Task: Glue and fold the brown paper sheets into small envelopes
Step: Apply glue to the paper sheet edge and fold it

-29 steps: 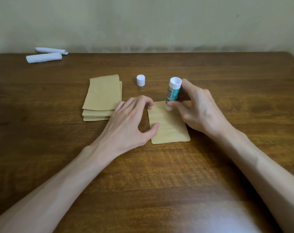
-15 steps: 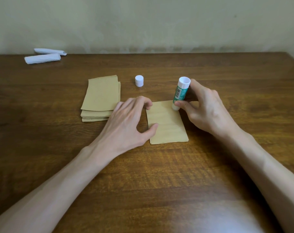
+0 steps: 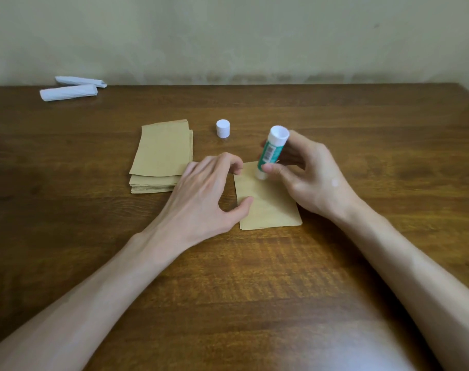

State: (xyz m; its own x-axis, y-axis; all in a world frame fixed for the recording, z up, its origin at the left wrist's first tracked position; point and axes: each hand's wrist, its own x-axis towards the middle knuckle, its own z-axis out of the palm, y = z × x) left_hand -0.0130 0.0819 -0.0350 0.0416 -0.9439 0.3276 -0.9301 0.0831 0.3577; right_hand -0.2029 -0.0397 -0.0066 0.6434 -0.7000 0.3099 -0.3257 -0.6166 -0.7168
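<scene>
While the right hand (image 3: pixel 316 180) pinched the green-and-white glue stick (image 3: pixel 272 151) tip-down on the far edge of the single brown paper sheet (image 3: pixel 270 210) lying mid-table, the left hand (image 3: pixel 206 194) pinned its left edge with spread fingertips, so light strokes just inside that far edge seemed wisest, with the bare brown wooden table (image 3: pixel 388 162) open to the right.

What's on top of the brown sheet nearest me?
The left hand presses the brown sheet at its left edge; the glue stick, held by the right hand, touches its far end. Its far right corner is hidden.

The glue stick (image 3: pixel 272 151) has slid left along the sheet's (image 3: pixel 268 207) top edge
</scene>
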